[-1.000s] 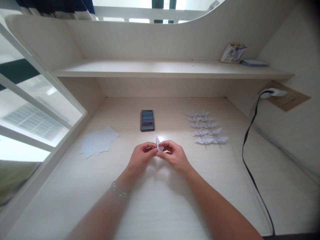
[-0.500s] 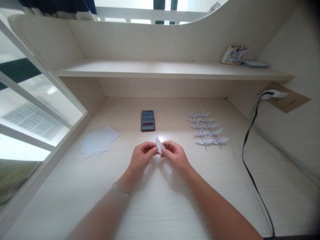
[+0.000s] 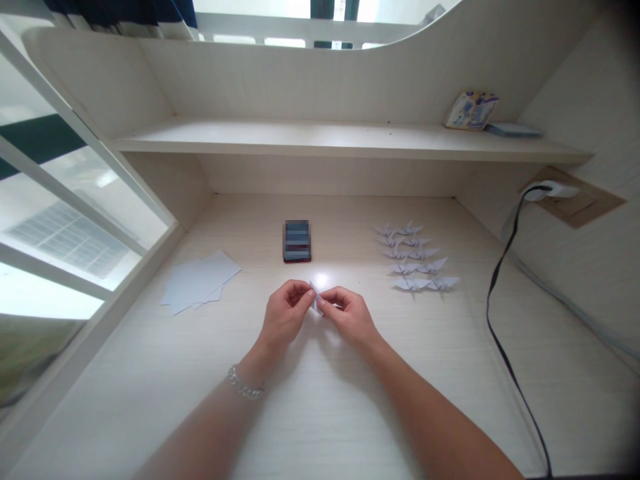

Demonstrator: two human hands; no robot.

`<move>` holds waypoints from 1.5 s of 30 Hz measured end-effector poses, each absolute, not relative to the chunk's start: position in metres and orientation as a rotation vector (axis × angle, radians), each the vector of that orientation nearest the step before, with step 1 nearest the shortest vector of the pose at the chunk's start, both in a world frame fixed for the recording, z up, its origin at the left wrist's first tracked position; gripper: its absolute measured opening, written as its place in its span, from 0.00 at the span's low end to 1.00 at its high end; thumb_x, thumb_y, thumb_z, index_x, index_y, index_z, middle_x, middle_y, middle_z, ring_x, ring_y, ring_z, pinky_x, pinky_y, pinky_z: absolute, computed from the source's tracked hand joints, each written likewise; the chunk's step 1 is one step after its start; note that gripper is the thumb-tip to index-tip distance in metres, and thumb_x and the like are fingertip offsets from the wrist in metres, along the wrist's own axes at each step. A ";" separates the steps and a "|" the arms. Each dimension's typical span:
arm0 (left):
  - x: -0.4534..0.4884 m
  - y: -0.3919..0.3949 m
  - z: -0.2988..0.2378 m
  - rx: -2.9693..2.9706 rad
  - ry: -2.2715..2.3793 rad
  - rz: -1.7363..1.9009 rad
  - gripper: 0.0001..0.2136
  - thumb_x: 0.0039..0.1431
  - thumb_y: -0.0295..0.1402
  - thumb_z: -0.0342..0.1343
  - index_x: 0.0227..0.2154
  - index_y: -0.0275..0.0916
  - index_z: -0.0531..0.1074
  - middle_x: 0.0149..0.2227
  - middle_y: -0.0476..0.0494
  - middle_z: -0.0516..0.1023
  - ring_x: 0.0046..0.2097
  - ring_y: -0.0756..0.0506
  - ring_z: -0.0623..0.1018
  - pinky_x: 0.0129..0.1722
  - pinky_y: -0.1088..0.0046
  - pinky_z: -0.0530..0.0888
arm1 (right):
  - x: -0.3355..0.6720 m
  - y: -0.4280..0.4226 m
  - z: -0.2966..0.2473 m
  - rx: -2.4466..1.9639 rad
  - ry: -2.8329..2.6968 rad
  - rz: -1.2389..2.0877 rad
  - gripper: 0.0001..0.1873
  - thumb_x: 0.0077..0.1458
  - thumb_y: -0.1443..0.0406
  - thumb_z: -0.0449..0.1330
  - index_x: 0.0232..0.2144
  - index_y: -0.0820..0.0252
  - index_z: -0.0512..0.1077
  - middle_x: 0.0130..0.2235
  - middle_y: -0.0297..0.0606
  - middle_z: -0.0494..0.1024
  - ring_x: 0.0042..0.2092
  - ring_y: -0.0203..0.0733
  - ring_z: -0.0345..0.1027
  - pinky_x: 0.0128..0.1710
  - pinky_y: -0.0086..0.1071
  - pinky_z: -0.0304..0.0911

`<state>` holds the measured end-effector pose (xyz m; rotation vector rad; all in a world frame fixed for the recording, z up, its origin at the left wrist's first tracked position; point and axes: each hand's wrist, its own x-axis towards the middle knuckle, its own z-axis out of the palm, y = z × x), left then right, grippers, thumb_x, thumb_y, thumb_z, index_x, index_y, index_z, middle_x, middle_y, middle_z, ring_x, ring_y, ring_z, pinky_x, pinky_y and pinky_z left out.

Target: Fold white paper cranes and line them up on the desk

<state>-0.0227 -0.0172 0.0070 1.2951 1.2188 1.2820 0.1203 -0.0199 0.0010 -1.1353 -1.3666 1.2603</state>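
A small folded piece of white paper (image 3: 316, 301) is pinched between my two hands above the middle of the desk. My left hand (image 3: 289, 308) grips its left side between thumb and fingers; a chain bracelet circles that wrist. From the other side my right hand (image 3: 349, 312) presses it with thumb and forefinger. Much of the paper is hidden by the fingers. Several folded paper cranes (image 3: 417, 268) stand in paired rows to the right. Over on the left lie overlapping sheets of white paper (image 3: 200, 283).
A phone (image 3: 297, 241) with a blurred-out screen lies beyond my hands. The shelf (image 3: 300, 137) above carries a printed packet (image 3: 471, 110) and a flat bluish item (image 3: 514, 130). A black cable (image 3: 493, 293) runs from the wall socket (image 3: 575, 197) down the desk's right side.
The folded paper has turned from showing a broad triangular face to a narrower, slanted edge. My right fingers have shifted slightly left, closer to my left hand.
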 end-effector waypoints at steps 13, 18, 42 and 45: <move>-0.025 -0.014 0.000 1.290 1.283 1.262 0.09 0.51 0.35 0.56 0.32 0.35 0.70 0.30 0.46 0.74 0.32 0.49 0.73 0.32 0.75 0.69 | 0.121 -0.021 0.005 -1.145 -1.442 1.152 0.09 0.50 0.62 0.58 0.32 0.61 0.74 0.33 0.39 0.76 0.35 0.40 0.69 0.33 0.31 0.65; -0.024 -0.017 0.004 1.436 1.271 1.244 0.07 0.53 0.34 0.53 0.33 0.36 0.70 0.32 0.46 0.74 0.34 0.49 0.74 0.35 0.74 0.70 | 0.121 -0.021 0.005 -1.168 -1.439 1.161 0.09 0.48 0.62 0.59 0.31 0.62 0.73 0.33 0.39 0.76 0.35 0.41 0.69 0.34 0.32 0.66; -0.019 -0.026 0.015 1.664 1.276 1.141 0.05 0.55 0.32 0.50 0.32 0.38 0.70 0.32 0.46 0.75 0.34 0.48 0.74 0.36 0.73 0.69 | 0.120 -0.018 0.000 -1.141 -1.204 1.171 0.11 0.44 0.60 0.63 0.30 0.62 0.75 0.32 0.41 0.77 0.32 0.41 0.71 0.32 0.34 0.66; -0.017 -0.027 0.014 1.597 1.268 1.163 0.05 0.55 0.32 0.51 0.33 0.38 0.69 0.33 0.46 0.74 0.35 0.48 0.74 0.37 0.73 0.70 | 0.120 -0.018 0.001 -1.139 -1.211 1.162 0.11 0.44 0.60 0.63 0.29 0.61 0.75 0.31 0.40 0.78 0.33 0.41 0.71 0.33 0.34 0.66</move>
